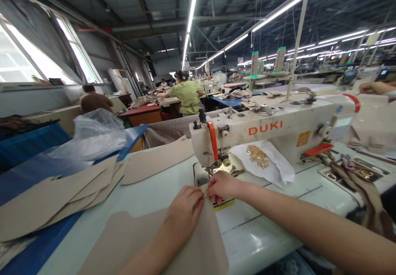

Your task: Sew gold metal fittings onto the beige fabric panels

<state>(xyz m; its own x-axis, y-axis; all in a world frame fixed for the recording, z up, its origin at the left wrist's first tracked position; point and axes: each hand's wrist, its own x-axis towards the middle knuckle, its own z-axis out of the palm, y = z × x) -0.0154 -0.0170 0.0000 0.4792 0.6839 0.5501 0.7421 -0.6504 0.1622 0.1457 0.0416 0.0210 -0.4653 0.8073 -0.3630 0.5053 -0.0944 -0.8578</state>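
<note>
While the left hand (185, 209) lies knuckles up with its fingers curled shut over the far edge of the beige panel (201, 246), the right hand (221, 186) pinches the same edge closed between thumb and fingertips, the two hands almost touching. That pinched edge sits just in front of the needle area of the sewing machine (272, 128), a cream machine lettered DUKI in orange, and the rest of the panel spreads back toward the person across the pale green table (148, 192). A yellow strip (225, 204) shows on the table just under the right hand. Under the machine's arm lies a white sheet (275, 165) carrying a small heap of gold metal pieces (258, 156). Another beige cut piece (157, 157) lies flat to the left of the machine, and further left a stack of beige pieces (55, 196) rests over a blue surface (40, 246), with a clear plastic bag (93, 132) behind it. Brown straps (359, 182) hang over the right end of the table. Thread cones (254, 62) stand behind the machine. Across the long room, under rows of tube lights, a person in a green top (187, 95) stands at another bench, and a person in brown (94, 100) sits by the windows.
</note>
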